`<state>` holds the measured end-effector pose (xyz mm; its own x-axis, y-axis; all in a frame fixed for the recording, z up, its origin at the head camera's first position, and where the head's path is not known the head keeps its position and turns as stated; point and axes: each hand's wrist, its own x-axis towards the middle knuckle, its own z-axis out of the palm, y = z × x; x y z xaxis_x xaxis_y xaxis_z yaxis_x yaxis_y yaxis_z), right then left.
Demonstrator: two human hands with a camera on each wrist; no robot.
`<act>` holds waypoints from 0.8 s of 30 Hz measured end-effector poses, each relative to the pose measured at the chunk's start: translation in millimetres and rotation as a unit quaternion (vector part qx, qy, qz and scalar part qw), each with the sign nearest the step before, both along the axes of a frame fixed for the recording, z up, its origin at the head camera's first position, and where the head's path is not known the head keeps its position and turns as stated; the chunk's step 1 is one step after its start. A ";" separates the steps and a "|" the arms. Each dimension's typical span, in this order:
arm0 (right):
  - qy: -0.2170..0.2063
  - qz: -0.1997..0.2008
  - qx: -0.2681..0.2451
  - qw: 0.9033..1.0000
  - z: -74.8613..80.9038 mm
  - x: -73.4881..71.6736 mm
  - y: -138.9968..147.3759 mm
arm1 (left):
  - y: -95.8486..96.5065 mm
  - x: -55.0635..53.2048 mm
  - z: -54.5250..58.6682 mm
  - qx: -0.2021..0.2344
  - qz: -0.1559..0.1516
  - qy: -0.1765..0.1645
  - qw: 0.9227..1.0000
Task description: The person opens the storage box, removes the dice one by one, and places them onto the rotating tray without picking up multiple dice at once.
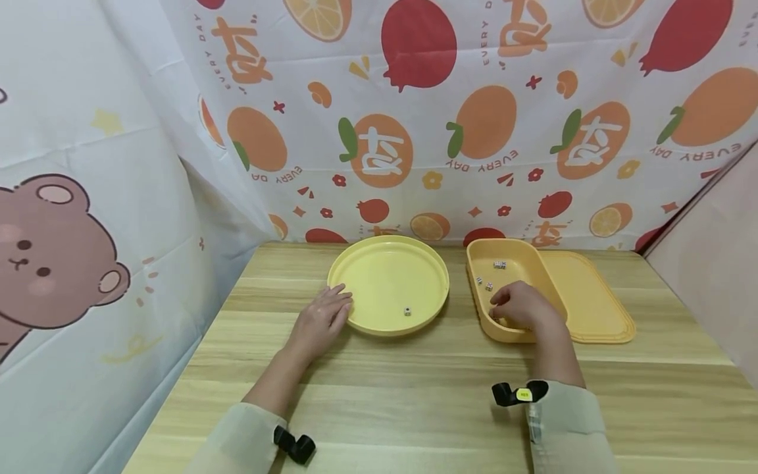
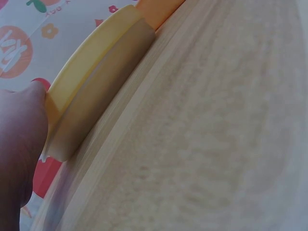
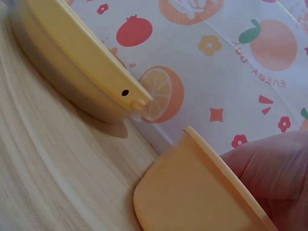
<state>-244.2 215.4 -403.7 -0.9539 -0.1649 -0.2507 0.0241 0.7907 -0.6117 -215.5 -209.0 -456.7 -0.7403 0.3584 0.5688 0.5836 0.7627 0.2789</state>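
Near the table's (image 1: 408, 408) far edge, a relaxed-fingered left hand (image 1: 318, 322) is seemingly steadying the tray (image 1: 385, 276), while a bent-fingered right hand (image 1: 522, 308) is leaning into the box (image 1: 509, 334), its hold unclear.

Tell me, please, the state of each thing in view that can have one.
Yellow tray: upright, open.
Orange box: upright, open.
Lid: off, lying beside the box.
Dice: loose, four visible in the box, one in the tray.
Left hand: resting on the tray's rim.
Right hand: in the box; grip unclear.
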 end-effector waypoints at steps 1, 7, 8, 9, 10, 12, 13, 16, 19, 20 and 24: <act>-0.007 0.002 0.001 1.000 -1.0 -0.2 -1.3 | -0.1 -0.1 -0.1 0.001 0.000 0.000 1.000; -0.020 0.017 0.014 1.000 -6.7 -1.3 -6.7 | 0.0 -0.1 -0.1 0.004 -0.002 0.002 1.000; -0.021 0.018 0.015 1.000 -7.4 -1.6 -7.2 | 0.0 -0.1 -0.1 0.004 -0.002 0.002 1.000; -0.021 0.019 0.016 0.999 -7.8 -1.9 -7.5 | 0.0 0.0 0.1 0.004 -0.001 0.001 1.000; -0.021 0.017 0.015 1.000 -8.1 -2.2 -7.9 | 0.1 -0.2 0.2 0.003 0.000 0.001 1.000; -0.023 0.014 0.013 1.000 -8.8 -2.8 -8.2 | 0.3 -0.2 0.5 0.002 0.001 0.000 1.000; -0.024 0.013 0.013 1.000 -9.4 -3.2 -8.3 | 0.4 -0.2 0.7 0.002 0.002 -0.001 1.000; -0.026 0.003 0.011 1.000 -10.2 -3.3 -8.9 | 0.5 -0.2 0.8 0.002 0.003 -0.004 1.000; -0.025 -0.005 0.008 1.000 -10.8 -3.3 -9.1 | 0.7 0.0 0.7 0.002 0.003 -0.004 1.000; -0.025 -0.007 0.007 1.000 -10.9 -3.4 -9.2 | 0.8 0.0 0.6 0.002 0.003 -0.003 1.000; -0.021 -0.013 0.001 1.000 -11.0 -4.5 -9.2 | 0.7 0.1 0.5 0.005 0.000 0.001 1.000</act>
